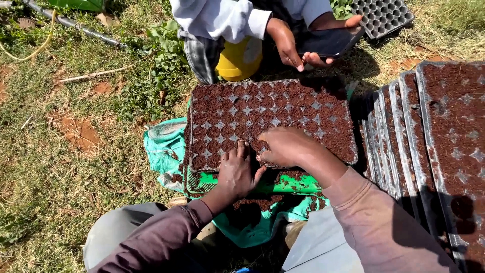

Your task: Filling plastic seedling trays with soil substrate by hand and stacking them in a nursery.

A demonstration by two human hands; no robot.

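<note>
A black seedling tray (323, 101) filled with dark brown soil lies on a green sack (161, 146) on the grass in front of me. My left hand (236, 172) rests flat on the tray's near edge, fingers pressed into the soil cells. My right hand (285, 146) lies palm down beside it, fingers curled over the soil near the tray's front. Loose soil (262, 202) is scattered on the sack below the tray. Neither hand grips anything.
Several soil-filled trays (444, 126) are stacked overlapping at the right. Opposite me another person's hands (288, 43) hold a dark phone (328, 41), with a yellow container (237, 60) beside them. An empty black tray (384, 15) lies at the top right. A pipe (76, 25) crosses the grass.
</note>
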